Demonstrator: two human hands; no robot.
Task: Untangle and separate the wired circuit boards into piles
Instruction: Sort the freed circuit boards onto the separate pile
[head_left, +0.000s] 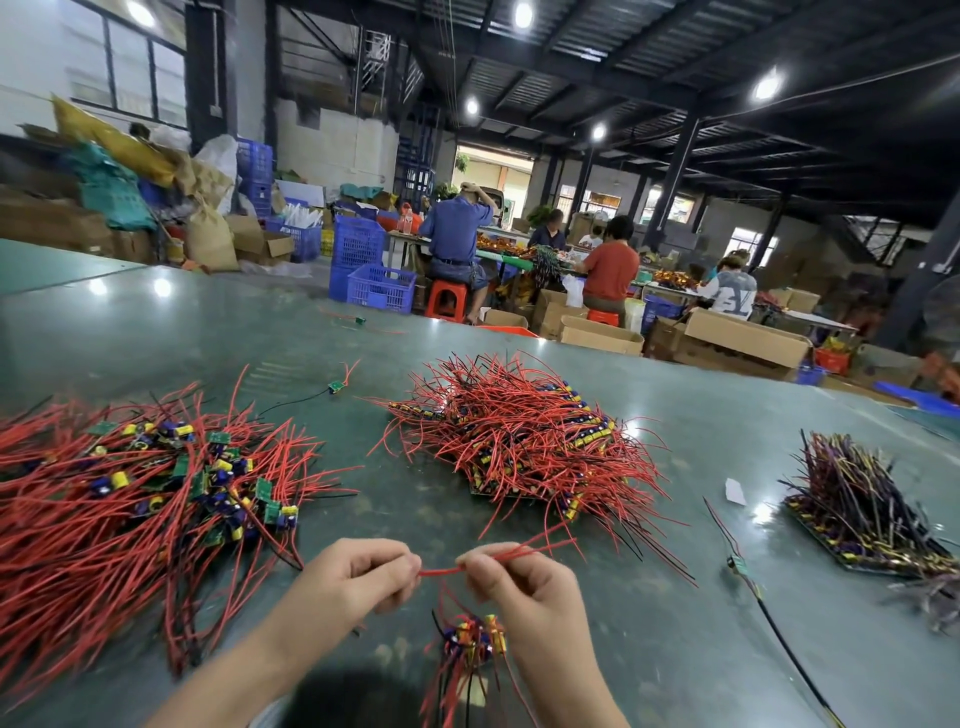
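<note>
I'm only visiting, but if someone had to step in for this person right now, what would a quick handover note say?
Left hand and right hand each pinch the same red wire, stretched between them. A small bundle of boards hangs below the right hand.

Loose tangled heap lies on the left of the green table. Stacked red-wired pile sits in the centre; a dark-wired pile sits on the right. Stray single boards lie farther back.

Done: two piles started. Left: free the held bundle, then work through the left heap.
</note>
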